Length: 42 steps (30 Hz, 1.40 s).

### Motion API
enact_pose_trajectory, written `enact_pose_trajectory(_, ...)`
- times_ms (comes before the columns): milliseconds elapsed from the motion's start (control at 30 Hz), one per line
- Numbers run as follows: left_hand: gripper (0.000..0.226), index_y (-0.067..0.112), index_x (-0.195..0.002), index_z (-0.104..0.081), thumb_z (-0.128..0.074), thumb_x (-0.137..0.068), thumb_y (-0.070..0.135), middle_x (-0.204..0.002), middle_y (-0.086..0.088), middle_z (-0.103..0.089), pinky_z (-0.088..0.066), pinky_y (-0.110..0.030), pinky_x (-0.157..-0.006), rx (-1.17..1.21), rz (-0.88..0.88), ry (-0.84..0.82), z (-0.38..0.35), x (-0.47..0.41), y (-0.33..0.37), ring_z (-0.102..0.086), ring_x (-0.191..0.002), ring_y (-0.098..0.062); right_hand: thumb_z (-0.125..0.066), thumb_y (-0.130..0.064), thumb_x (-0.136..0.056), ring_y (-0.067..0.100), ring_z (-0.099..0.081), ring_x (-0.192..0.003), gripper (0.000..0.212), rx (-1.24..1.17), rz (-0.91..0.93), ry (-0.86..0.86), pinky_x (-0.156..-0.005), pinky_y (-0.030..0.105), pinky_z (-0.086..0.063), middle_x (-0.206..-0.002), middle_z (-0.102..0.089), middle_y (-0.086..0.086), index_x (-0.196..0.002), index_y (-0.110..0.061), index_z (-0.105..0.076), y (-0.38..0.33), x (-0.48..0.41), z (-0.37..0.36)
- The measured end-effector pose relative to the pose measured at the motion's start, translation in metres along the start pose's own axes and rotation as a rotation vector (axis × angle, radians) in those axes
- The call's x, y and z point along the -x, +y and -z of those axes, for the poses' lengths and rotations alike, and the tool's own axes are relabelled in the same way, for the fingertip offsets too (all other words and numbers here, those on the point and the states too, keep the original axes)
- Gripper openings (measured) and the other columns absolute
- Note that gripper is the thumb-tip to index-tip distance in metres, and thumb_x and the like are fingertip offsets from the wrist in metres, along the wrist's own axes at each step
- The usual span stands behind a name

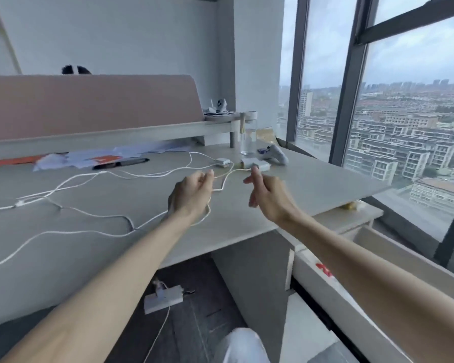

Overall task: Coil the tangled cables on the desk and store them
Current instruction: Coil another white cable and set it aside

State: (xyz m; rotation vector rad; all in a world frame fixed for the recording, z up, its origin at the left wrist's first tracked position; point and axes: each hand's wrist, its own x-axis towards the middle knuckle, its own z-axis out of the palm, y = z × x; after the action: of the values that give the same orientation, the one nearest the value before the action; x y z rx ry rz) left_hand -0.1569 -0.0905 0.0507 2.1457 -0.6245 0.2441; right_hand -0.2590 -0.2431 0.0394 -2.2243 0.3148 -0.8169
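Pale desk [312,184] beside tall dark-framed windows [417,61], white wall [116,35], pink partition [89,106], dark floor [207,297].

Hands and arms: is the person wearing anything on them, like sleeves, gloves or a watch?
No. The left hand and right hand are bare, without gloves. No watch or bracelet shows, and no sleeve covers the forearms.

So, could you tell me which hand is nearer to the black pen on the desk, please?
Left. The left hand, pinching a white cable, is right of the black pen and closer to the person; the right hand is farther right.
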Motion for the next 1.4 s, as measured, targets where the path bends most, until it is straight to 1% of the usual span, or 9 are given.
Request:
enact_pose_trajectory(67, 0.033, 0.027, -0.098, -0.059, -0.051, -0.088, 0.057, -0.103, 0.005, -0.064, -0.045, -0.035, -0.092, -0.038, -0.035, -0.119, 0.014, -0.009, -0.031, -0.057, -0.107, -0.021, -0.029, -0.047, -0.104, 0.032, -0.065, -0.085, 0.048, 0.144, 0.049, -0.103, -0.077, 0.039, -0.049, -0.083, -0.072, 0.008, -0.091, -0.014, -0.062, -0.002, -0.017, -0.034)
enact_pose_trajectory(233, 0.075, 0.031, -0.143, -0.040, -0.062, -0.080, 0.063, -0.153, 0.008, -0.027, -0.014, -0.027, -0.115, -0.270, -0.126, -0.495, 0.027, -0.021, -0.083, -0.018, -0.143, -0.013, -0.034, -0.038, -0.102, 0.037, -0.057, -0.107, 0.032, 0.373, 0.105, -0.321, -0.090, 0.044, -0.046, -0.109, -0.061, 0.015, -0.102, -0.018, -0.060, 0.001, -0.048, -0.101)
enact_pose_trajectory(433, 0.019, 0.015, -0.108, -0.066, -0.058, -0.093, 0.023, -0.115, -0.005, -0.064, -0.041, -0.028, -0.092, -0.314, -0.216, -0.203, 0.038, -0.065, -0.132, -0.056, -0.111, -0.025, -0.048, -0.022, -0.097, 0.036, -0.058, -0.101, 0.019, 0.448, 0.323, -0.365, -0.082, 0.036, -0.044, -0.105, -0.063, 0.014, -0.095, -0.010, -0.063, -0.004, -0.075, -0.137)
enact_pose_trajectory(633, 0.014, 0.017, -0.096, -0.058, -0.045, -0.097, 0.020, -0.097, -0.001, -0.069, -0.047, -0.037, -0.077, -0.339, -0.094, 0.052, 0.058, -0.100, -0.175, -0.060, -0.092, -0.030, -0.051, -0.017, -0.093, 0.034, -0.059, -0.101, 0.017, 0.371, 0.306, -0.201, -0.079, 0.035, -0.044, -0.103, -0.065, 0.012, -0.104, -0.010, -0.064, 0.006, -0.112, -0.155)
enact_pose_trajectory(900, 0.025, 0.024, -0.101, -0.046, -0.044, -0.089, 0.002, -0.087, 0.019, -0.060, -0.049, -0.036, -0.065, -0.201, -0.356, 0.305, 0.066, -0.101, -0.173, -0.055, -0.073, -0.017, -0.052, -0.039, -0.098, 0.036, -0.058, -0.113, 0.076, 0.439, 0.201, -0.184, -0.085, 0.043, -0.049, -0.122, -0.064, 0.014, -0.156, -0.015, -0.009, 0.008, -0.150, -0.180)
enact_pose_trajectory(1000, 0.035, 0.018, -0.102, -0.050, -0.045, -0.079, -0.007, -0.089, 0.015, -0.063, -0.043, -0.029, -0.059, -0.250, -0.454, 0.362, 0.080, -0.088, -0.172, -0.051, -0.075, -0.012, -0.049, -0.041, -0.100, 0.039, -0.063, -0.100, 0.061, 0.510, 0.181, -0.109, -0.073, 0.044, -0.049, -0.107, -0.069, 0.018, -0.149, -0.014, -0.025, 0.007, -0.158, -0.187)
enact_pose_trajectory(1100, 0.035, 0.015, -0.098, -0.052, -0.048, -0.077, -0.012, -0.091, 0.010, -0.068, -0.038, -0.027, -0.059, -0.340, -0.389, 0.379, 0.102, -0.082, -0.190, -0.057, -0.082, -0.015, -0.045, -0.027, -0.102, 0.042, -0.061, -0.094, 0.024, 0.520, 0.231, 0.074, -0.067, 0.042, -0.043, -0.099, -0.067, 0.022, -0.114, -0.008, -0.054, 0.007, -0.158, -0.187)
enact_pose_trajectory(1267, 0.023, 0.018, -0.097, -0.055, -0.046, -0.088, -0.001, -0.100, 0.007, -0.070, -0.039, -0.035, -0.067, -0.397, 0.018, 0.474, 0.133, -0.082, -0.223, -0.059, -0.094, -0.030, -0.052, -0.024, -0.100, 0.042, -0.052, -0.089, 0.023, 0.459, 0.376, 0.389, -0.067, 0.046, -0.043, -0.097, -0.057, 0.023, -0.094, -0.004, -0.061, -0.003, -0.150, -0.190)
enact_pose_trajectory(1400, 0.050, 0.010, -0.124, -0.056, -0.048, -0.078, -0.007, -0.118, -0.015, -0.062, -0.039, -0.043, -0.088, -0.436, -0.013, 0.578, 0.135, -0.084, -0.228, -0.049, -0.107, -0.037, -0.037, -0.031, -0.105, 0.048, -0.055, -0.075, 0.031, 0.260, 0.366, 0.230, -0.060, 0.041, -0.032, -0.084, -0.063, 0.024, -0.098, -0.005, -0.053, -0.045, -0.130, -0.220)
